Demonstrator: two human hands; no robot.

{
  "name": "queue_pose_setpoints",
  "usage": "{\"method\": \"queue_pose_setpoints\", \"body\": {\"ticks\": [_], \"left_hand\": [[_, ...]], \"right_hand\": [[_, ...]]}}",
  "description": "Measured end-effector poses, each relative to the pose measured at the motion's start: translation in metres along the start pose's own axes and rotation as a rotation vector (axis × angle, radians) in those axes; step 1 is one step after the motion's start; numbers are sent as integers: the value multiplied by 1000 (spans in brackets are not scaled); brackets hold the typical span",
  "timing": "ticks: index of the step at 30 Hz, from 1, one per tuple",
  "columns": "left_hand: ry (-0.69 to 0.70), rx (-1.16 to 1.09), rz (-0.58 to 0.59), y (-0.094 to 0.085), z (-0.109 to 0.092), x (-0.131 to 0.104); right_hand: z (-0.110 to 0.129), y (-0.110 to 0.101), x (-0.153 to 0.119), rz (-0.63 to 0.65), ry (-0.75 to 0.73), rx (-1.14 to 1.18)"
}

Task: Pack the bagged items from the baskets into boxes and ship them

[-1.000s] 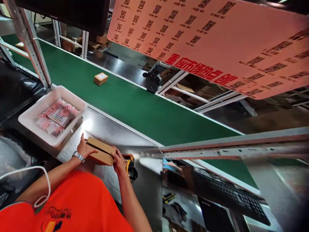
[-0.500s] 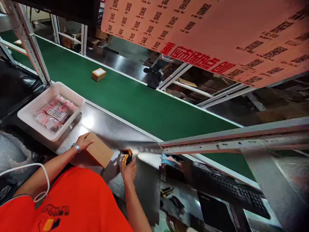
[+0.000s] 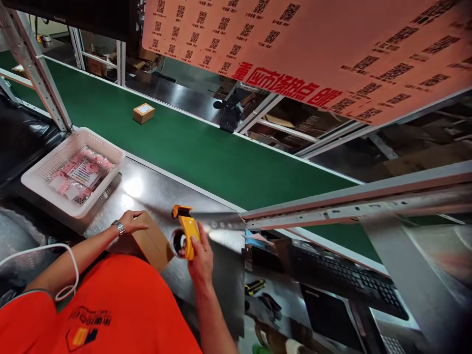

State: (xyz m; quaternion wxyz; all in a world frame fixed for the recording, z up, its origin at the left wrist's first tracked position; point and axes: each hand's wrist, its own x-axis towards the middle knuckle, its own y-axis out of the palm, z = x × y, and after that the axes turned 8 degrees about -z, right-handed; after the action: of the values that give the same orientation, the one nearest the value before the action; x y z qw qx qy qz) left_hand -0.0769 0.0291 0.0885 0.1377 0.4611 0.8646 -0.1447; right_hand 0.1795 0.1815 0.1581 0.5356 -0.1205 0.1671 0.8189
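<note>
My left hand, a metal watch on its wrist, rests flat on a brown cardboard box lying on the steel worktable close to my body. My right hand grips the yellow handle of a tape dispenser, lifted just right of the box with its tape roll facing the box. An orange shirt fills the lower left.
A white plastic basket of pink packets sits left on the table. A small labelled box rides the green conveyor belt. A keyboard lies lower right under a metal rail. A pink sheet of QR codes hangs overhead.
My right hand left the box, reached right for the yellow tape dispenser and lifted it beside the box. My left hand stayed on the box, which now lies flatter.
</note>
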Motion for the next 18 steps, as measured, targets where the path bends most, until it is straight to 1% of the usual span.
{"method": "queue_pose_setpoints", "body": {"ticks": [3, 4, 6, 10, 13, 16, 17, 18], "left_hand": [[-12, 11, -10, 1, 0, 0], [-8, 15, -9, 0, -1, 0], [-5, 29, -9, -1, -2, 0], [-12, 63, -24, -7, -10, 1], [24, 113, -126, -11, -20, -2], [71, 146, -273, -6, -35, -11], [57, 126, -281, -3, -41, -15], [28, 95, -262, 1, -47, -18]], "right_hand": [[-10, 32, -15, 29, 38, -92], [-15, 39, -16, 30, 34, -133], [-25, 46, -13, 28, 16, -175], [-30, 42, -7, 24, 31, -134], [-31, 37, -8, 24, 32, -116], [-35, 34, -10, 24, 30, -122], [-37, 32, -10, 29, 26, -129], [-39, 31, -10, 41, 5, -145]]}}
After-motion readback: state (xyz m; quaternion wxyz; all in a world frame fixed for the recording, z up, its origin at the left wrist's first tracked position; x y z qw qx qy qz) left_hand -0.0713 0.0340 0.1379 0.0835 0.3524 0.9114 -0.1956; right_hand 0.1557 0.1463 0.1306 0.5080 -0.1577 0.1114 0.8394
